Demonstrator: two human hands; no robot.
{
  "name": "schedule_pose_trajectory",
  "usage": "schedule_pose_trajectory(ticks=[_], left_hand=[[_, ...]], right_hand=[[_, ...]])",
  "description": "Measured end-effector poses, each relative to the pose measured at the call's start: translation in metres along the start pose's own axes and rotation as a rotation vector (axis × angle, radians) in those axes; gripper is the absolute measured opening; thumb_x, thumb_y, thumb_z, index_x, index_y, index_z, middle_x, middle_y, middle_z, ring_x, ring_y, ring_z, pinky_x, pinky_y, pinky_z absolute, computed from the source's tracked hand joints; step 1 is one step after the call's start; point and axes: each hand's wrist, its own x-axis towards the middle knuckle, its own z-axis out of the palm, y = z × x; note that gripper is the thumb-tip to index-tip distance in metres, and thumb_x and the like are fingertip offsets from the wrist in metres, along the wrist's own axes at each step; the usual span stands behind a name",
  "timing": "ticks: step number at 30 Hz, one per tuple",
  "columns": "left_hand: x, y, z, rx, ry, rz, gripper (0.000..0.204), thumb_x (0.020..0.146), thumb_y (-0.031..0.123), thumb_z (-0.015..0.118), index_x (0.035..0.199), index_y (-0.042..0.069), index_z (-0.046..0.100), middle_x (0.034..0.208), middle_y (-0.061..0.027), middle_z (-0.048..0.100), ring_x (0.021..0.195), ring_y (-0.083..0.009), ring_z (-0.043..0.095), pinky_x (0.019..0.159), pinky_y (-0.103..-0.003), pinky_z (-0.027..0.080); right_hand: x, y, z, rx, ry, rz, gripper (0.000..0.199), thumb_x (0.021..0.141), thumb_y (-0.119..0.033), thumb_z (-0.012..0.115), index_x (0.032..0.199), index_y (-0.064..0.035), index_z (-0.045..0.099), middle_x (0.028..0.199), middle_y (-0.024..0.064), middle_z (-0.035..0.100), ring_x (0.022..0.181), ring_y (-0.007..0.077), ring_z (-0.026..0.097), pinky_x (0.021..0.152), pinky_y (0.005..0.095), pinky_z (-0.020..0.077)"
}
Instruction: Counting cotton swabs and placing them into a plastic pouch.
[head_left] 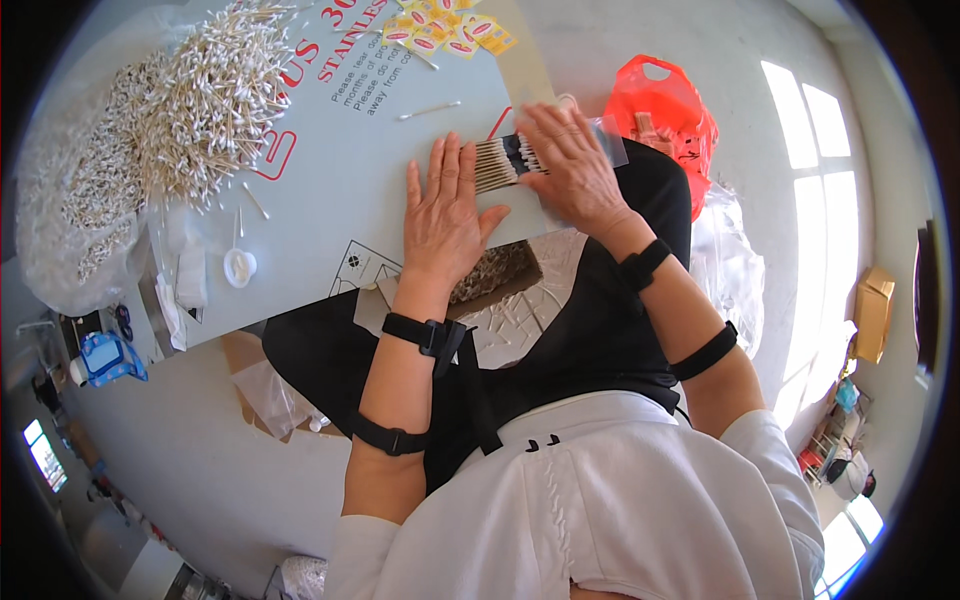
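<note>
A row of cotton swabs (494, 166) lies side by side on the table between my hands, with a dark band across it near the right end. My left hand (441, 210) rests flat at the row's left end, fingers stretched and thumb out toward the swabs. Over the right end lies my right hand (572, 165), its fingers extended and its thumb beside the swabs' tips. A clear plastic sleeve (612, 140) shows from under the right hand; how far it covers the swabs is hidden. One loose cotton swab (430, 111) lies farther up the table.
At the left, a large heap of cotton swabs (215, 105) spills from a clear bag. Yellow labels (450, 28) lie at the far edge. A small white tub (240, 267) stands near the front. Below the table edge is an open box (527, 268); a red plastic bag (690, 110) is at right.
</note>
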Motion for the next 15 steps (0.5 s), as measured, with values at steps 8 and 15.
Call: schedule_pose_trajectory(ticks=[8,15], left_hand=[[0.003,0.006,0.007,0.009,0.022,0.004,0.082,0.090,0.046,0.058,0.152,0.004,0.023,0.160,-0.0141,0.020,0.148,-0.0282,0.018,0.119,-0.050,0.012],[0.008,0.020,0.015,-0.012,0.016,-0.005,0.083,0.091,0.047,0.057,0.152,0.004,0.022,0.160,-0.0144,0.019,0.148,-0.0284,0.016,0.119,-0.050,0.011]], right_hand=[[-0.033,0.023,0.008,-0.073,-0.114,0.258,0.071,0.094,-0.054,0.049,0.152,-0.0201,0.027,0.158,0.0137,0.021,0.146,0.0307,0.019,0.118,0.0523,0.0106],[-0.031,0.019,0.008,-0.030,-0.128,0.267,0.073,0.094,-0.055,0.047,0.153,-0.0189,0.025,0.158,0.0128,0.021,0.147,0.0293,0.019,0.118,0.0532,0.0069]])
